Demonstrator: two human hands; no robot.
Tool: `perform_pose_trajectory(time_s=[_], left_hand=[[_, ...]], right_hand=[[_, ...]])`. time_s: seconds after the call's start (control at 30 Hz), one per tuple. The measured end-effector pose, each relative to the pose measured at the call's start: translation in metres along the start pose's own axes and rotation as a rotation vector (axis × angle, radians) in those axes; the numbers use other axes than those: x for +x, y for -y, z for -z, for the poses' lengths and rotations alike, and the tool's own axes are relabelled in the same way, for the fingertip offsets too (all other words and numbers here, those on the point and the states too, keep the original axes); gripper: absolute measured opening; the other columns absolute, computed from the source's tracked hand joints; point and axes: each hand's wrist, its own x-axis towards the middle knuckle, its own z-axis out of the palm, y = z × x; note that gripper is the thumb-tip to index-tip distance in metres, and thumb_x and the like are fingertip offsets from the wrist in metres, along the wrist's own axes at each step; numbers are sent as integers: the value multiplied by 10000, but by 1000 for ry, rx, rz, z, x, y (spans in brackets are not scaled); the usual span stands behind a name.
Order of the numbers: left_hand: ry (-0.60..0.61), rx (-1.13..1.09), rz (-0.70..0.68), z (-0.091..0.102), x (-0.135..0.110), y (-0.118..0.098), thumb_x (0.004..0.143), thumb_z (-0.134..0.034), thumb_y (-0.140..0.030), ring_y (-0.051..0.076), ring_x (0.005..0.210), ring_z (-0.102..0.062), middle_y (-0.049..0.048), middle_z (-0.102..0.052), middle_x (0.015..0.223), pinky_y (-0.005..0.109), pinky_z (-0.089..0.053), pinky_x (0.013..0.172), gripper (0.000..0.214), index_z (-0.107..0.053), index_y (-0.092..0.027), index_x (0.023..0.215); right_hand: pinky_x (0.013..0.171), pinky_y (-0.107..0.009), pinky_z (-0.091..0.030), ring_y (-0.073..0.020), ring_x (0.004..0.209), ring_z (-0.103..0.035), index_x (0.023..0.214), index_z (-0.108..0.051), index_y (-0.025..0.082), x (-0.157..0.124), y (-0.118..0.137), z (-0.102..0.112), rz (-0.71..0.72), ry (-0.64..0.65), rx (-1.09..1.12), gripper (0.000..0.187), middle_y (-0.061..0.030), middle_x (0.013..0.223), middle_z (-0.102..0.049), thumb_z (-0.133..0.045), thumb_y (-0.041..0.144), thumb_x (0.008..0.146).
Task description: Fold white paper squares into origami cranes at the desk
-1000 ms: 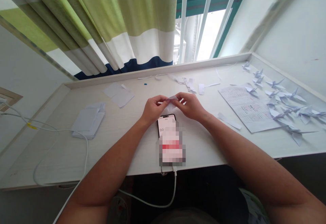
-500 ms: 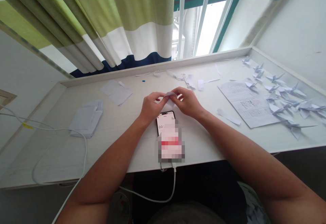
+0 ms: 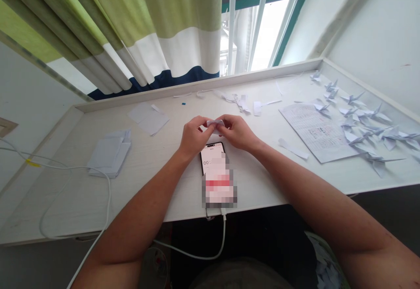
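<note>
Quite small and white, the piece of paper (image 3: 215,123).

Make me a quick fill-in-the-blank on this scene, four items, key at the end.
1. The left hand and right hand pinch a small piece of paper coloured ____.
2. The folded paper cranes cluster on the ____ side of the desk.
3. The paper stack lies on the desk's ____ side.
4. The bottom band of the curtain is dark ____.

Missing words: white; right; left; blue.
</note>
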Motion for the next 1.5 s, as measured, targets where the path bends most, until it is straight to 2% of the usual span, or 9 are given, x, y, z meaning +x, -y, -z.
perform_pose_trajectory(time_s=[0.1, 0.27, 0.37, 0.5, 0.77, 1.1, 1.27, 1.4, 1.5], left_hand=[[-23, -19, 16, -1, 0, 0, 888, -761, -348, 162, 684, -605, 18, -761, 788, 292, -479, 662, 159, -784, -202, 829], [9, -216, 94, -7, 1, 6, 843, -815, -391, 171, 743, -712, 51, -818, 929, 269, -535, 673, 276, -796, -190, 1031], [34, -234, 79, -9, 1, 8, 872, -784, -461, 170, 733, -722, 52, -817, 878, 264, -557, 665, 295, -802, -178, 955], [20, -225, 56, -8, 1, 8, 903, -753, -486, 160, 677, -707, 44, -804, 804, 261, -566, 633, 313, -806, -178, 889], [-61, -149, 88, -11, -2, 7, 935, -693, -336, 159, 680, -715, 26, -785, 781, 257, -557, 603, 230, -807, -189, 1071], [-69, 0, -90, -6, -5, 0, 971, -658, -268, 143, 689, -732, -7, -774, 785, 232, -529, 637, 66, -612, -227, 996], [-41, 118, -255, -4, -3, 4, 986, -617, -226, 143, 782, -750, 11, -805, 921, 232, -579, 681, 107, -662, -225, 1082], [-3, 173, -488, 3, 1, 10, 973, -577, -141, 187, 1000, -766, 64, -811, 1087, 310, -634, 868, 210, -750, -205, 1074], [83, 224, -565, 10, 5, 16, 960, -657, -165, 225, 1044, -769, 93, -807, 1132, 375, -636, 955, 179, -783, -199, 1082]], right_hand=[[729, -346, -578, -195, 735, -690, 999, -715, 191, 0, 1, 1, 5, -63, 13, 171, -41, 788, -744, -672, 355, 976], [749, -334, -553, -207, 805, -702, 973, -719, 189, 0, 5, 0, 9, -140, -4, 128, -59, 859, -768, -663, 301, 945], [742, -325, -542, -211, 829, -700, 927, -732, 187, 0, 7, -1, 16, -115, -26, 132, -66, 888, -784, -640, 280, 941], [700, -316, -523, -194, 733, -683, 819, -707, 187, 0, 7, -2, -14, -86, -42, 194, -49, 784, -759, -616, 285, 960], [684, -315, -521, -197, 702, -710, 838, -732, 177, -2, 11, -4, -20, -133, -102, 159, -53, 774, -773, -622, 231, 938], [582, -295, -564, -188, 605, -732, 788, -684, 187, -3, 14, -2, -103, -130, 84, 245, -31, 670, -720, -690, 378, 941], [524, -291, -562, -190, 559, -723, 775, -693, 180, -2, 10, 0, -137, -147, 125, 296, -34, 628, -706, -716, 435, 924], [529, -292, -565, -184, 553, -710, 770, -696, 179, -1, 7, 4, -143, -155, 138, 263, -35, 622, -707, -717, 405, 903], [564, -296, -564, -182, 577, -701, 771, -698, 178, 1, 4, 8, -172, -145, 131, 221, -37, 626, -708, -702, 366, 888]])
